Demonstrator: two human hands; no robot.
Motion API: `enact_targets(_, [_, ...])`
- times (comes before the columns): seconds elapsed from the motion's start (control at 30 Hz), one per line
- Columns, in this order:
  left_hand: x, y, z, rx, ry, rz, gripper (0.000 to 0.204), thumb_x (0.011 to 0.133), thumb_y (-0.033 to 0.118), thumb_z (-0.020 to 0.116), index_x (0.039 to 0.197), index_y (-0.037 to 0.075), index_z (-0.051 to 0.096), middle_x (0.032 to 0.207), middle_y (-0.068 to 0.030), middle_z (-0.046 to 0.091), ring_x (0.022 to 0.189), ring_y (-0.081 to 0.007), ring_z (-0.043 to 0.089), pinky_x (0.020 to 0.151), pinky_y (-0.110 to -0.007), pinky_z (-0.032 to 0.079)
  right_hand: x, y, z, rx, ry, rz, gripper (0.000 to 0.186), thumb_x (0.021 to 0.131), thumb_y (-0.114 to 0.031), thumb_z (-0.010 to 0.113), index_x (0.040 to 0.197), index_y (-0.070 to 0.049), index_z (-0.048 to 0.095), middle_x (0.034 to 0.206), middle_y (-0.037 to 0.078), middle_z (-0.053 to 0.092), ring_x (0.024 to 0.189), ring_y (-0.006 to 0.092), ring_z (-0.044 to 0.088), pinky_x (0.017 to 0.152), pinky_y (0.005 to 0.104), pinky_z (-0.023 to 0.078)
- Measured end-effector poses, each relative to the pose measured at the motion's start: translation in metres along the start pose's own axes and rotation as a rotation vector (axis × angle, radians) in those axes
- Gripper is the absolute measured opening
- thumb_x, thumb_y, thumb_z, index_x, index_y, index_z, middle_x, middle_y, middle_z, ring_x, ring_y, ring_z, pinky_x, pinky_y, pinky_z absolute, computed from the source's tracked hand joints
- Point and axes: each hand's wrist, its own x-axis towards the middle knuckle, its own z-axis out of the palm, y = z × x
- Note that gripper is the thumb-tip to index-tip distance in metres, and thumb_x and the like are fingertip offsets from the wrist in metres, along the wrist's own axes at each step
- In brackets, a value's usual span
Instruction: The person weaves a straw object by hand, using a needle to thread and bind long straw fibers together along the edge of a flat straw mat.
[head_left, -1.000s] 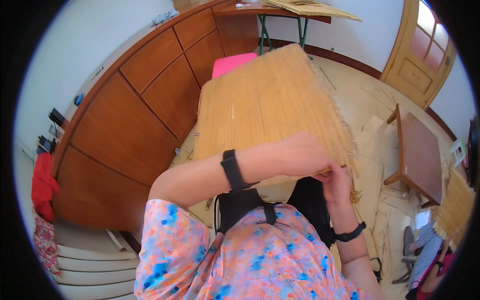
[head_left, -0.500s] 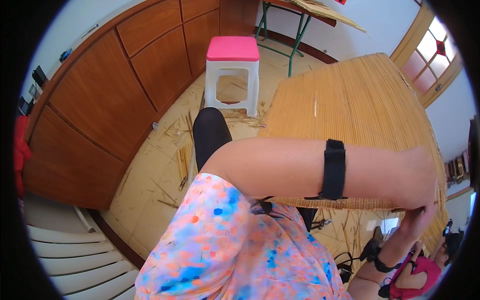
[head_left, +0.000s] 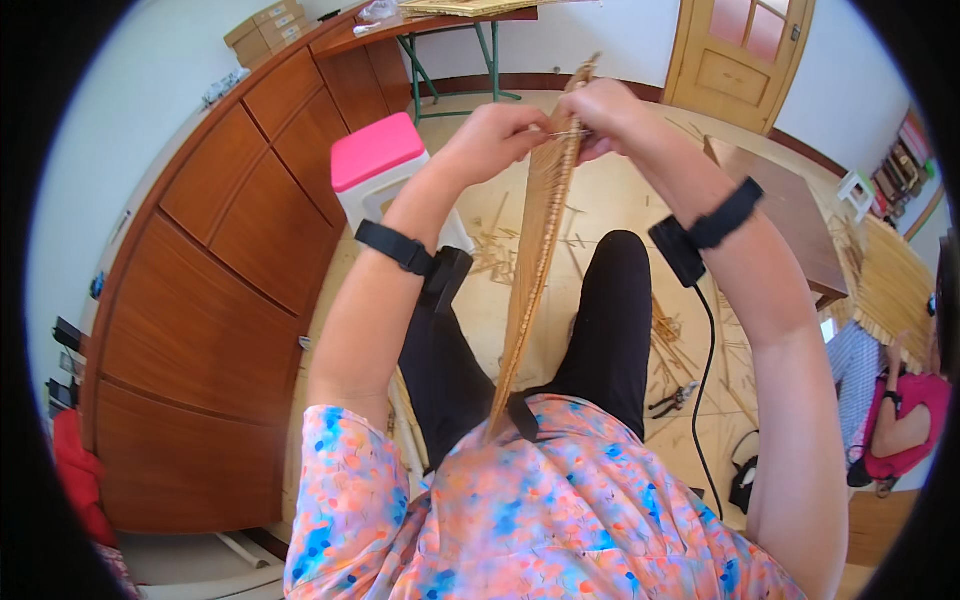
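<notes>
A straw-coloured mat of thin reeds [head_left: 541,210] stands on edge before me, seen almost end-on, its lower end near my lap. Around its far upper end my right hand [head_left: 606,112] is closed, gripping the bound edge. On the left of that edge my left hand [head_left: 498,140] is closed in a pinch. A thin pale strand [head_left: 567,133] runs across the mat's edge between the two hands, and the left fingertips seem to hold it. The fingertips of the right hand are partly hidden behind the mat.
A pink-topped white stool [head_left: 378,152] stands by wooden cabinets [head_left: 215,290] on the left. Reed scraps and hand pruners [head_left: 674,400] lie on the floor. At right are a brown table [head_left: 785,205] and a person in pink [head_left: 908,425] beside another mat [head_left: 890,280].
The mat, spread broad on the right before, is now turned on edge in front of me. Both hands have come together at its far end. My view has shifted rightward.
</notes>
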Motion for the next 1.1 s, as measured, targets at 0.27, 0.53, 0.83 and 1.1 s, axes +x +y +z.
enact_targets(0.27, [-0.023, -0.068, -0.011, -0.199, -0.084, -0.312, 0.014, 0.093, 0.011, 0.058, 0.101, 0.004, 0.068, 0.061, 0.0027, 0.049, 0.054, -0.0059, 0.045, 0.049, -0.024, 0.035, 0.077, 0.009, 0.058, -0.063, -0.246, 0.067, 0.031, 0.08, -0.015, 0.054, 0.096, 0.012, 0.054, 0.087, 0.03, 0.064, 0.065, 0.0378, 0.069, 0.056, 0.0446, 0.06])
enact_targets(0.53, [-0.036, -0.101, -0.014, -0.286, 0.066, -0.467, 0.014, 0.092, 0.002, 0.056, 0.102, 0.002, 0.066, 0.07, 0.0041, 0.053, 0.061, -0.0041, 0.047, 0.053, -0.019, 0.038, 0.09, 0.084, 0.058, 0.377, -0.487, -0.236, 0.06, 0.089, -0.04, 0.063, 0.128, 0.005, 0.05, 0.09, 0.019, 0.067, 0.074, 0.0219, 0.068, 0.064, 0.0268, 0.054])
enact_targets(0.83, [-0.031, -0.103, -0.003, -0.199, 0.142, -0.42, 0.012, 0.091, -0.001, 0.056, 0.096, 0.0, 0.067, 0.068, 0.003, 0.055, 0.06, -0.0038, 0.05, 0.052, -0.019, 0.039, 0.072, 0.126, 0.105, 0.871, -0.073, -0.416, 0.047, 0.083, -0.023, 0.075, 0.119, 0.003, 0.059, 0.085, 0.004, 0.065, 0.069, 0.0076, 0.058, 0.065, 0.0231, 0.049])
enact_targets(1.1, [-0.032, -0.104, -0.008, -0.147, 0.124, -0.356, 0.013, 0.088, -0.006, 0.059, 0.097, -0.001, 0.066, 0.066, 0.0035, 0.055, 0.057, -0.0035, 0.048, 0.051, -0.018, 0.038, 0.076, 0.114, 0.121, 1.003, -0.139, -0.41, 0.026, 0.084, -0.012, 0.073, 0.106, 0.0, 0.065, 0.083, 0.0, 0.061, 0.067, 0.0051, 0.055, 0.063, 0.0202, 0.048])
